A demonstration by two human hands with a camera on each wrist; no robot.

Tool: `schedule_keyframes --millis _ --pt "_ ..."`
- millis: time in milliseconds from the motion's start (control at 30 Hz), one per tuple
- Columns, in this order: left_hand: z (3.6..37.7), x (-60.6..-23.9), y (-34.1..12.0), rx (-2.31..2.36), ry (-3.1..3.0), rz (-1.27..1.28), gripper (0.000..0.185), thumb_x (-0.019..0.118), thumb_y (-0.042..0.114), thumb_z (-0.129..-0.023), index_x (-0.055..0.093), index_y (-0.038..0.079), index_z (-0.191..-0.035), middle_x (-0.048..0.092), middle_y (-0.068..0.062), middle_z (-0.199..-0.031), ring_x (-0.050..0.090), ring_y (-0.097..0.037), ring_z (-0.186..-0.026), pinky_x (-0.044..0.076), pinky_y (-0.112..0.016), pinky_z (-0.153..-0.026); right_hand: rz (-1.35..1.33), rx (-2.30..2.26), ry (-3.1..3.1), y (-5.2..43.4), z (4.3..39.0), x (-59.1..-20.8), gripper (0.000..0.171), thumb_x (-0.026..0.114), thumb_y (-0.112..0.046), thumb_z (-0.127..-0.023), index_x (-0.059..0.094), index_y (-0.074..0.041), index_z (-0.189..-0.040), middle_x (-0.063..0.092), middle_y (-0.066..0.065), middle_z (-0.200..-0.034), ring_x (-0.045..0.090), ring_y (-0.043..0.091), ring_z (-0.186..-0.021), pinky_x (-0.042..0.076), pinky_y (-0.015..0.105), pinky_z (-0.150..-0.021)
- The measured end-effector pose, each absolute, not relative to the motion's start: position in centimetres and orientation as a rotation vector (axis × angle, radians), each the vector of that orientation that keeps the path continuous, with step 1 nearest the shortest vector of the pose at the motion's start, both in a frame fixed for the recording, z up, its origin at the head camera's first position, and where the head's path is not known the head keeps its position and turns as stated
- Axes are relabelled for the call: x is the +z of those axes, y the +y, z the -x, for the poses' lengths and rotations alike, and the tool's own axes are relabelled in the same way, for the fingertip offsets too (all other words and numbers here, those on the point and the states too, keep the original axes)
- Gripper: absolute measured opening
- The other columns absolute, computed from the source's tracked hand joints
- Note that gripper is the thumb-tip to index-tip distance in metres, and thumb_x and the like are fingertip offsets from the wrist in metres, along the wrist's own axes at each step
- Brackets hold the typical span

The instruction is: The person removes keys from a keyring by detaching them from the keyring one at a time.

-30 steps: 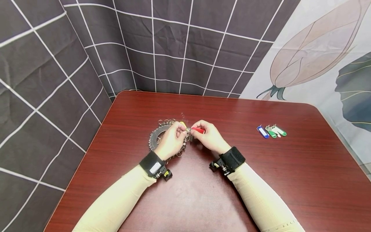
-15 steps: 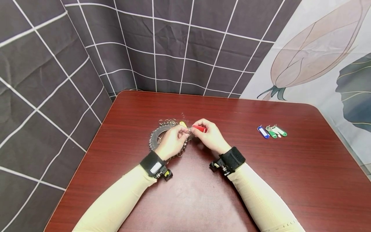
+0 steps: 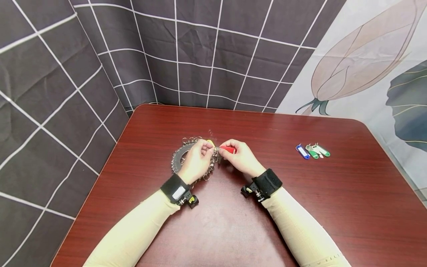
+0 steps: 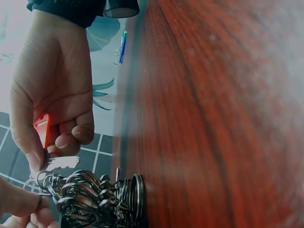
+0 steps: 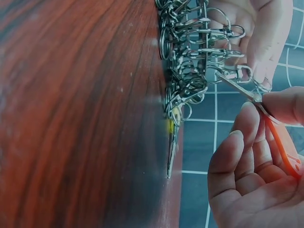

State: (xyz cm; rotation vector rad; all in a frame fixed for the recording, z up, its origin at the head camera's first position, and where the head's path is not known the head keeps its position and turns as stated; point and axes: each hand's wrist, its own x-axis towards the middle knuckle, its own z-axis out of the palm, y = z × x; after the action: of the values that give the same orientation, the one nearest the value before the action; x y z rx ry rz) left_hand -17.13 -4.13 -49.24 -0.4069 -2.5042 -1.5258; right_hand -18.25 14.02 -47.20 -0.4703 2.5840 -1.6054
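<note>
A large round metal ring (image 3: 177, 159) hung with several clasps and small rings lies on the table under my left hand (image 3: 196, 163). With thumb and fingers, that hand pinches a small metal ring at the near right side of the clasps (image 4: 83, 190). My right hand (image 3: 241, 158) pinches a red key tag (image 3: 228, 149) near its metal end. A silver key (image 4: 64, 163) hangs from the tag's end, close to the left fingertips. A yellow tag (image 3: 211, 142) rests beside the large ring, behind the left fingers. Fingers partly hide where key and small ring meet.
On the right of the reddish-brown table (image 3: 213, 230) lie a blue key tag (image 3: 303, 152) and green key tags (image 3: 313, 152) with keys. Behind stands a dark gridded cloth (image 3: 200, 55). Both wrists wear black bands (image 3: 268, 183) with small cameras.
Half a second ago the right hand and red tag shifted slightly up and right; now they are back lower. The left fingertips have also shifted slightly. Both grips stay.
</note>
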Motion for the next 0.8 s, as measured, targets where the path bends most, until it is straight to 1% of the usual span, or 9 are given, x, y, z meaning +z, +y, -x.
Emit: schedule_keyframes --millis 67,100,167,400,533,600,667,767,800 --pt "17.23 -49.33 -4.15 -1.526 -2.492 0.407 0.011 0.061 0.008 -0.092 0.06 0.006 -0.103 0.06 -0.005 -0.091 0.057 -0.017 -0.082 0.049 -0.03 -0.075 0.47 -1.602 2.588 14.13 18.61 -47.8 0.011 0.066 -0.017 -0.091 0.066 -0.009 -0.097 0.066 0.011 -0.077 0.062 0.04 -0.07 0.045 0.024 -0.049" --pt "17.25 -49.34 -4.19 -1.523 -2.491 0.408 0.012 0.061 0.008 -0.092 0.06 0.006 -0.103 0.06 -0.005 -0.09 0.057 -0.017 -0.081 0.049 -0.03 -0.075 0.477 -1.601 2.593 14.12 18.63 -47.81 0.011 0.066 -0.017 -0.091 0.066 -0.008 -0.097 0.066 0.01 -0.076 0.062 0.04 -0.069 0.045 0.024 -0.049" --pt "17.24 -49.32 -4.24 -1.515 -2.498 0.418 0.011 0.062 0.007 -0.091 0.061 0.007 -0.102 0.06 -0.005 -0.09 0.058 -0.017 -0.081 0.05 -0.03 -0.075 0.476 -1.613 2.589 14.11 18.68 -47.85 0.009 0.066 -0.016 -0.091 0.065 -0.009 -0.096 0.066 0.011 -0.076 0.062 0.039 -0.07 0.044 0.024 -0.049" --pt "17.0 -49.07 -4.18 -1.5 -2.522 0.453 0.009 0.064 0.008 -0.091 0.061 0.008 -0.099 0.062 -0.003 -0.089 0.058 -0.015 -0.077 0.05 -0.03 -0.071 0.464 -1.689 2.567 14.09 18.71 -47.91 0.011 0.066 -0.014 -0.09 0.065 -0.007 -0.097 0.067 0.015 -0.079 0.064 0.039 -0.075 0.047 0.023 -0.053" --pt "16.98 -49.04 -4.02 -1.504 -2.542 0.489 0.01 0.066 0.009 -0.09 0.062 0.007 -0.099 0.062 -0.002 -0.087 0.057 -0.014 -0.075 0.05 -0.029 -0.07 0.44 -1.74 2.554 14.09 18.65 -47.91 0.01 0.066 -0.013 -0.089 0.065 -0.007 -0.097 0.066 0.016 -0.08 0.063 0.039 -0.073 0.046 0.023 -0.051" --pt "17.0 -49.06 -3.95 -1.505 -2.557 0.505 0.011 0.067 0.009 -0.089 0.063 0.006 -0.099 0.062 -0.003 -0.086 0.057 -0.014 -0.075 0.049 -0.029 -0.07 0.429 -1.762 2.549 14.1 18.66 -47.98 0.01 0.066 -0.012 -0.089 0.065 -0.006 -0.097 0.066 0.016 -0.08 0.064 0.034 -0.072 0.047 0.022 -0.053" --pt "17.05 -49.11 -3.93 -1.499 -2.573 0.51 0.011 0.067 0.009 -0.088 0.063 0.006 -0.098 0.062 -0.002 -0.085 0.057 -0.014 -0.074 0.049 -0.029 -0.069 0.421 -1.782 2.547 14.07 18.69 -48.01 0.01 0.066 -0.011 -0.089 0.065 -0.006 -0.097 0.066 0.015 -0.081 0.064 0.025 -0.071 0.048 0.022 -0.055" --pt "17.12 -49.19 -3.93 -1.474 -2.589 0.507 0.011 0.068 0.01 -0.088 0.064 0.006 -0.098 0.062 -0.002 -0.085 0.057 -0.013 -0.074 0.049 -0.028 -0.07 0.417 -1.805 2.548 14.06 18.72 -48.04 0.01 0.066 -0.01 -0.089 0.064 -0.005 -0.097 0.065 0.012 -0.082 0.062 0.014 -0.069 0.049 0.022 -0.058" --pt "17.12 -49.19 -3.93 -1.472 -2.589 0.502 0.01 0.068 0.01 -0.088 0.064 0.006 -0.097 0.062 -0.002 -0.085 0.057 -0.013 -0.074 0.049 -0.028 -0.07 0.419 -1.809 2.551 14.07 18.71 -48.04 0.01 0.066 -0.01 -0.089 0.064 -0.005 -0.097 0.065 0.012 -0.083 0.061 0.012 -0.069 0.05 0.022 -0.058"
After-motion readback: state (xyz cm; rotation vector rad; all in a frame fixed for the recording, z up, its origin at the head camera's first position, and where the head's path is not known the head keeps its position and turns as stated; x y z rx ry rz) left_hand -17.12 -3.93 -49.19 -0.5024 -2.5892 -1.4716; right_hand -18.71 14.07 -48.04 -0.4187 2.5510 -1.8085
